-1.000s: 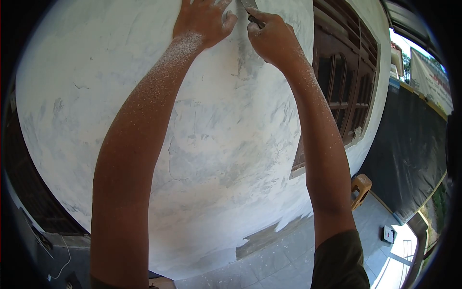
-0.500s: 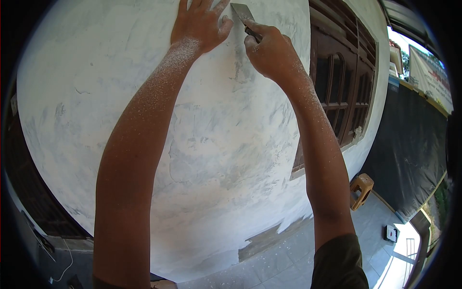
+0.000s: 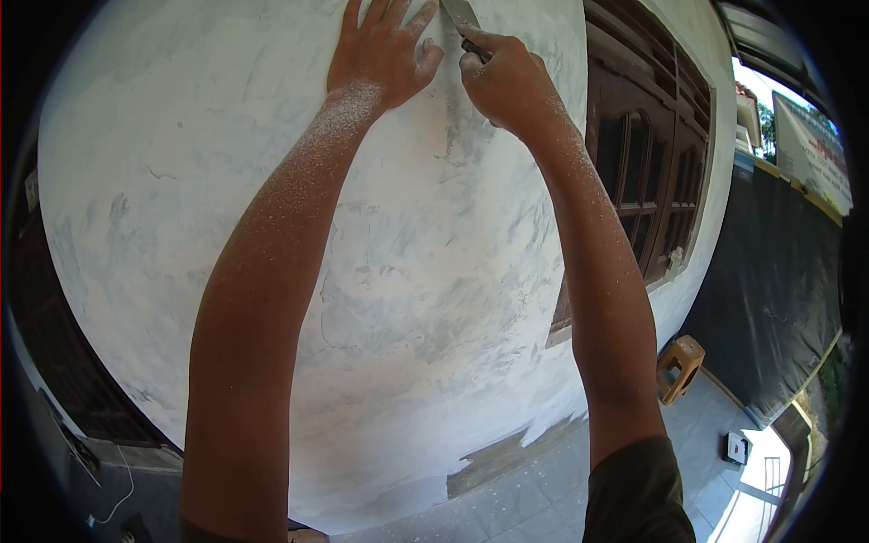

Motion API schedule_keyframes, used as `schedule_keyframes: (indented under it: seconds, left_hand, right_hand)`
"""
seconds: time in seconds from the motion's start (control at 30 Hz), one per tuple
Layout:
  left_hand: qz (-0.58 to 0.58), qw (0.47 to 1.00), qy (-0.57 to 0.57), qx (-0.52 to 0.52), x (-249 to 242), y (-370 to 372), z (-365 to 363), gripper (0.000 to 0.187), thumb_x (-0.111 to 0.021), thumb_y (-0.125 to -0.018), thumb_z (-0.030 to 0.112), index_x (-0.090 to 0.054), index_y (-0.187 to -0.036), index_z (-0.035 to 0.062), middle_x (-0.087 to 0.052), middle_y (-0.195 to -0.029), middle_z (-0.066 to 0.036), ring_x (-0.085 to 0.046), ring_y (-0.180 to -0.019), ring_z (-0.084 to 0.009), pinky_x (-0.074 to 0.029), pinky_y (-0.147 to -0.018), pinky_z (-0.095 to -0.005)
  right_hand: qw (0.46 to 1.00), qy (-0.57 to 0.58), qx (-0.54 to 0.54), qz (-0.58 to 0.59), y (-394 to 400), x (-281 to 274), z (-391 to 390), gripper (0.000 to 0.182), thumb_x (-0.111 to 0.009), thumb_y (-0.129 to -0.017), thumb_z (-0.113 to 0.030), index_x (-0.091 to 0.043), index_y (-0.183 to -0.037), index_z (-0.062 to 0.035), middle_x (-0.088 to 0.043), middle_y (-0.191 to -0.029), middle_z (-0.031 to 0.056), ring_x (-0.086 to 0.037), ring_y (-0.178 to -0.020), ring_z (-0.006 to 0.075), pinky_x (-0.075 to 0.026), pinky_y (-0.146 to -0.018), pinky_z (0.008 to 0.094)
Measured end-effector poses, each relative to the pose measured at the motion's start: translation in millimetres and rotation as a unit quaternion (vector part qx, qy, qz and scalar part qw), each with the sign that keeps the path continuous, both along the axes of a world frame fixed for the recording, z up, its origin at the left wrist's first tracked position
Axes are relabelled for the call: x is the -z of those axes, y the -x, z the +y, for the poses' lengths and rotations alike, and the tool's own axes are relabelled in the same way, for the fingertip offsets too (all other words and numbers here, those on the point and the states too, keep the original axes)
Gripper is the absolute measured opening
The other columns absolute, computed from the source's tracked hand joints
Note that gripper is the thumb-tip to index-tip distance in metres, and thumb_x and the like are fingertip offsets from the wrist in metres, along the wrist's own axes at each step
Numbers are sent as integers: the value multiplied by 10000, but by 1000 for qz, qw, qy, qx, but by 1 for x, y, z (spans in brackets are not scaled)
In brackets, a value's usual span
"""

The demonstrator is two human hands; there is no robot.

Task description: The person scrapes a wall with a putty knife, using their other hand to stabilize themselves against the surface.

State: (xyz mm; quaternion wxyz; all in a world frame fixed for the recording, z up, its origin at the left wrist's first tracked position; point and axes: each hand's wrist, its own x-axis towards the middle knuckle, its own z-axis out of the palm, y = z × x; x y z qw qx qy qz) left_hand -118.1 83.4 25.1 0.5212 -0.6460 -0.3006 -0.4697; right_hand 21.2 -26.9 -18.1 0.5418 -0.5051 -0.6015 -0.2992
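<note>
My left hand lies flat on the patchy white wall, its fingers spread and pointing up, with white dust over the wrist. Just right of it, my right hand is closed around the dark handle of a scraper. The metal blade points up and left, close to the fingertips of my left hand, and its tip is near the top edge of the view. Whether the blade touches the wall is hard to tell.
A brown wooden window is set in the wall at the right. Beyond are a dark sheet, a light brown stool and a small box on grey floor tiles. A white cable lies at lower left.
The scraper blade has moved slightly up relative to my left hand. The view has shifted a little, and both hands remain high on the wall.
</note>
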Motion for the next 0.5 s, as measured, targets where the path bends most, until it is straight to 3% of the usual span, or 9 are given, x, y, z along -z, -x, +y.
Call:
schedule_keyframes:
  seconds: [0.2,0.27,0.4,0.5]
  left_hand:
    - [-4,1000,8,22,1,1,0,653,-442,-1032,433,-343,-1596,118,-221,-1702,-122,-137,-1584,-278,-31,-1295,-496]
    - [1,1000,12,13,2,-1,-2,654,-442,-1032,435,-344,-1596,118,-222,-1701,-123,-139,-1584,-279,-34,-1295,-497]
    - [-1,1000,-11,12,0,1,7,659,-440,-1029,446,-352,-1592,115,-234,-1695,-134,-141,-1583,-283,-44,-1293,-506]
    - [-2,1000,-13,10,2,1,3,661,-427,-1032,448,-339,-1597,116,-237,-1693,-139,-142,-1582,-291,-47,-1292,-510]
  right_hand:
    - [996,-67,4,-64,-7,18,8,451,-582,-974,-203,-628,-1410,-97,-759,-1016,211,-724,-726,255,-589,-778,405]
    - [1000,12,-6,10,1,-4,-2,436,-583,-971,-189,-643,-1394,-101,-746,-1114,229,-753,-860,304,-585,-856,419]
    - [999,34,-5,9,1,7,-8,427,-579,-972,-183,-650,-1387,-106,-736,-1159,228,-754,-910,321,-582,-898,428]
    - [997,-61,12,-53,-10,24,11,429,-556,-974,-176,-648,-1388,-108,-765,-1051,202,-737,-725,276,-603,-832,440]
